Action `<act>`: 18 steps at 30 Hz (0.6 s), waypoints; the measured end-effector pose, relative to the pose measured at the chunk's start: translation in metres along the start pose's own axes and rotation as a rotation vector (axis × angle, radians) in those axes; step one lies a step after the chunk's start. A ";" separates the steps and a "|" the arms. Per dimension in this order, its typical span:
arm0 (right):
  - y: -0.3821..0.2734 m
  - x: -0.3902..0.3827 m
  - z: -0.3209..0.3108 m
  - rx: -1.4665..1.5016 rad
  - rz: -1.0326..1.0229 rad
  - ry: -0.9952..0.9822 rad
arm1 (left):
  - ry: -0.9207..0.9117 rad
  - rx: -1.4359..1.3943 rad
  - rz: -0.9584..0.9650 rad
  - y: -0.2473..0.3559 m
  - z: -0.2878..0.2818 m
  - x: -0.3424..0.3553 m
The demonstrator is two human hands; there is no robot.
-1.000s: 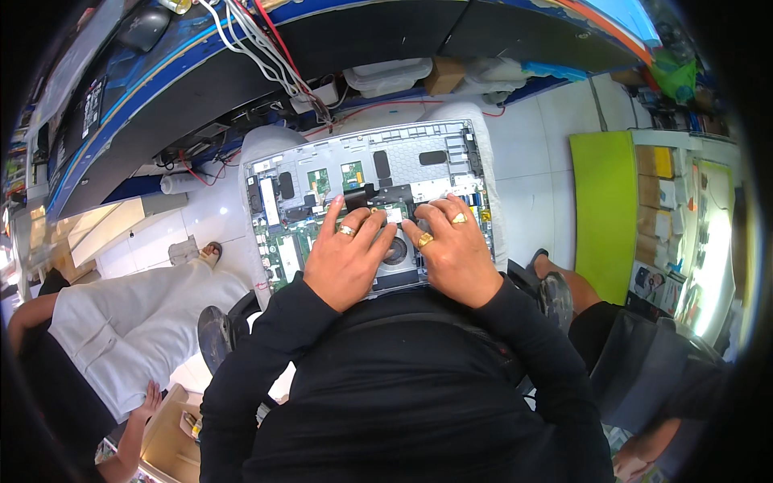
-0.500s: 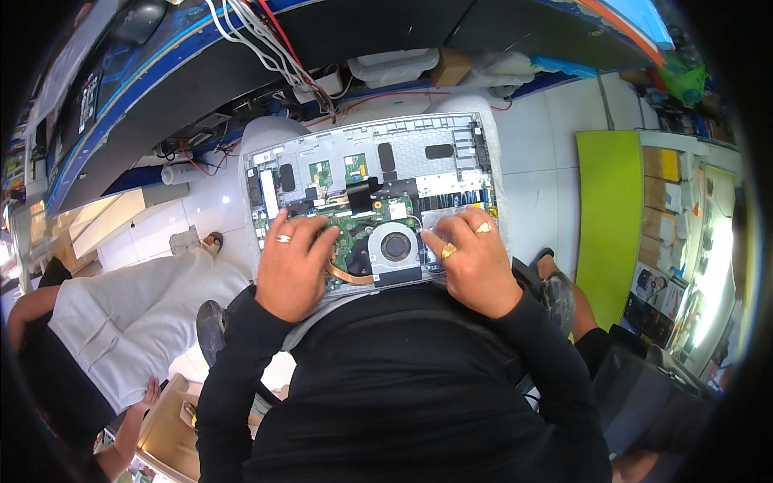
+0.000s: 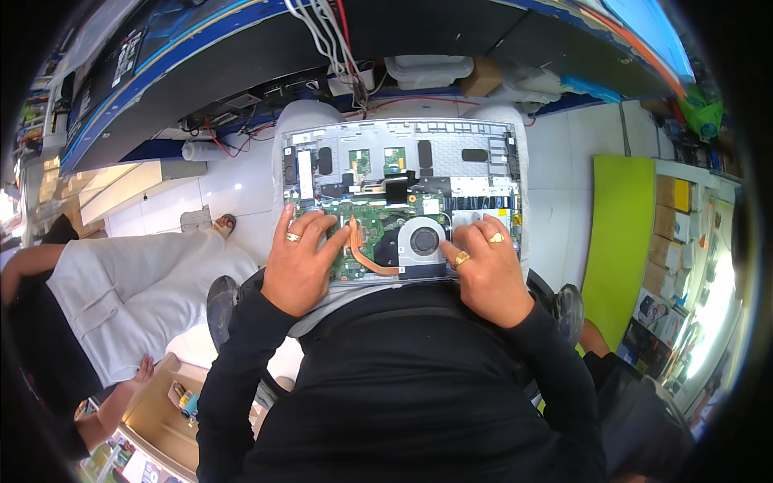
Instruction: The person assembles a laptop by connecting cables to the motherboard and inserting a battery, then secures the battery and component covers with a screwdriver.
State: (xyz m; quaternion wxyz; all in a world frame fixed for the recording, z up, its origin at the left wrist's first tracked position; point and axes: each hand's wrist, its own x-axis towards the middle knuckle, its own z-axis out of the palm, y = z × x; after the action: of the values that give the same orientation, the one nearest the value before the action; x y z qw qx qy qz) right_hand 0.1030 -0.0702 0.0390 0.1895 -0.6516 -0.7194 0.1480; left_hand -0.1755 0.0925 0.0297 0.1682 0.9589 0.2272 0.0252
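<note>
Working over the opened laptop base, which lies across the person's pale-clad knees with its insides facing up, looks to be the step in hand. The left hand is at the near left, fingers spread and thumb apart from them, over the green circuit board and just left of the copper heat pipe. The right hand is at the near right, fingers curled, one fingertip by the right edge of the round fan; I cannot tell whether it pinches anything. Any move from here would seem to call for light, even pressure, fingertips clear of fan and pipe, and the base held level
</note>
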 end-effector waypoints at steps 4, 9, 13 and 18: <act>-0.010 0.031 -0.001 -0.069 -0.028 0.013 | 0.063 -0.050 -0.081 -0.007 -0.004 -0.005; -0.009 0.050 0.018 -0.125 -0.068 -0.051 | 0.155 -0.079 -0.218 -0.016 -0.011 -0.008; -0.013 0.051 0.007 -0.091 -0.037 -0.047 | 0.208 -0.111 -0.240 -0.026 -0.008 -0.010; -0.019 0.045 -0.015 0.030 0.026 -0.014 | 0.264 -0.188 -0.294 -0.030 -0.010 -0.009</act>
State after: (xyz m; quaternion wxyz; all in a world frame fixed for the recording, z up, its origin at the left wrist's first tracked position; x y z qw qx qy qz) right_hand 0.0900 -0.0279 0.0646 0.1925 -0.6570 -0.7097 0.1659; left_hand -0.1979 0.1165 0.0298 0.2277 0.8838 0.3814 0.1469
